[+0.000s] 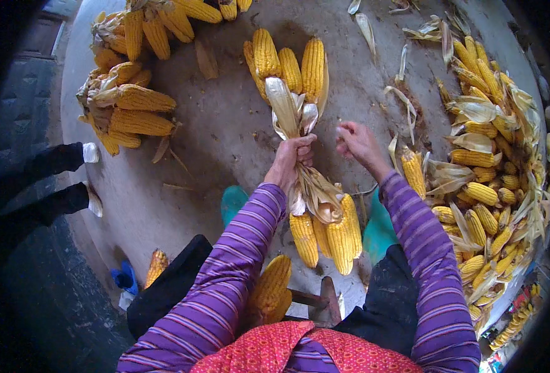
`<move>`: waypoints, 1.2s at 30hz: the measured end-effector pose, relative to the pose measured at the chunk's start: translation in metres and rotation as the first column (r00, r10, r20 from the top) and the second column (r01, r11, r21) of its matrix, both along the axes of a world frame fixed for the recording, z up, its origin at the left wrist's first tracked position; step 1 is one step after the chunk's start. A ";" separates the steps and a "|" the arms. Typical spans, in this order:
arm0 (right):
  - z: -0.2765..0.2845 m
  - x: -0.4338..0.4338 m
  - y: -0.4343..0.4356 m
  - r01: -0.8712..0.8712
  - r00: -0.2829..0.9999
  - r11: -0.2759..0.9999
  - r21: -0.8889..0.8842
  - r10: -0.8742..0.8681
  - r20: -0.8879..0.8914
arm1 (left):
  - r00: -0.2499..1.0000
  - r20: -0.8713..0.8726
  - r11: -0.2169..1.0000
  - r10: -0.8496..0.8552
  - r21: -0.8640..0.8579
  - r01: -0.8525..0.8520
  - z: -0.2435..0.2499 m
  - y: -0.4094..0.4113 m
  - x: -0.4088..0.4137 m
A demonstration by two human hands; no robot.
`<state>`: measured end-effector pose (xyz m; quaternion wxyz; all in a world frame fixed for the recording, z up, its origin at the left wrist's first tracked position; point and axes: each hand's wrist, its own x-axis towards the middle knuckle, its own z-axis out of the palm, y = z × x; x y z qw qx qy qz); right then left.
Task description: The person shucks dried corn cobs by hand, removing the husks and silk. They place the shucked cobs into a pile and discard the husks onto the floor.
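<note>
My left hand (pixel 296 156) grips a bundle of corn cobs by its gathered dry husks (pixel 282 105), near the middle of the picture. Several yellow cobs (pixel 312 70) fan out from the bundle's far end. More cobs (pixel 338 235) spread from the near end, between the green shoes (pixel 381 224). Just right of the bundle, my right hand (pixel 358 145) is raised apart from it with fingers curled. Blur hides whether anything thin lies between its fingertips.
Tied corn bunches (pixel 130 107) lie at the left and far left. A large heap of cobs (pixel 482 196) with loose husks fills the right. Behind the bundle, a wooden stool part (pixel 328 298) shows. Another person's legs (pixel 60 158) stand at the left, near a blue object (pixel 125 278).
</note>
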<state>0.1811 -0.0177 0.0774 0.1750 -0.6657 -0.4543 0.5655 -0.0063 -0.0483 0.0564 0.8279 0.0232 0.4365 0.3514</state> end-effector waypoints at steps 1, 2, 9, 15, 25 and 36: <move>-0.013 -0.005 0.016 -0.002 1.000 1.000 -0.003 0.002 -0.009 | 1.000 0.009 1.000 0.000 0.000 0.000 -0.001 0.001 0.000; -0.032 -0.009 0.035 -0.008 0.999 0.997 0.083 0.004 0.045 | 1.000 0.022 1.000 -0.003 0.000 0.003 -0.003 0.001 0.002; 0.007 -0.093 0.085 -0.327 0.904 0.837 0.439 0.142 0.402 | 0.999 -0.052 0.999 0.004 -0.038 -0.006 0.002 0.001 0.003; 0.000 -0.125 0.081 -0.585 0.737 0.743 0.324 0.322 0.594 | 0.996 -0.019 0.995 0.082 -0.064 -0.083 -0.011 -0.003 0.005; -0.006 -0.126 0.058 -0.582 0.766 0.698 0.418 0.297 0.570 | 0.987 -0.084 0.990 0.137 0.000 -0.138 -0.018 -0.002 0.008; -0.065 -0.048 0.132 -0.143 0.880 0.978 0.149 0.057 0.472 | 0.976 -0.219 1.000 -0.004 0.025 0.010 0.001 0.004 0.008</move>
